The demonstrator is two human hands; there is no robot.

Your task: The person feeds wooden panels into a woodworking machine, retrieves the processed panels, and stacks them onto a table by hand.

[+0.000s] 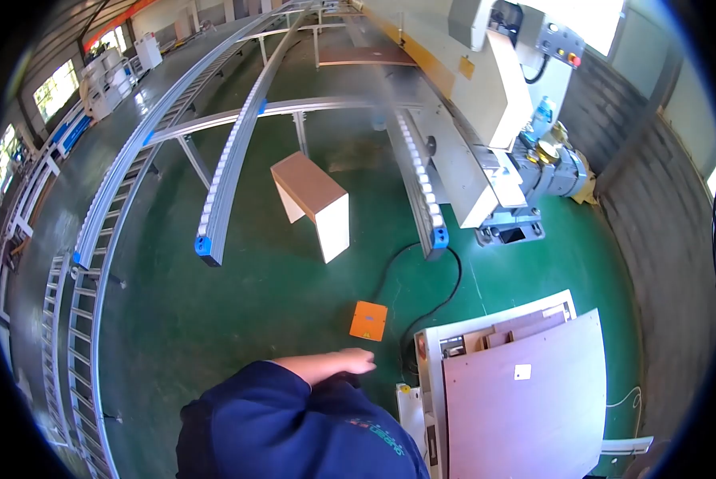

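Observation:
My left hand [359,361] is held in front of my body, the bare forearm reaching across from the left out of a dark blue short sleeve. Its fingers look curled closed, and nothing shows in them. Just beyond the hand, lower down on the green floor, lies an orange square box [368,321] with a small yellow warning mark. My right hand is out of view. To the right stands a white-framed cart or cabinet [572,302] with a large, pale, slightly bowed panel [526,399] leaning over it.
Two roller rails [234,168] [416,164] with blue end caps run away from me. Between them stands a brown-topped bench [310,182]. A large machine [486,88] with a button panel is at right. A black cable [459,275] loops across the floor. Ladder-like conveyor frames [87,319] line the left.

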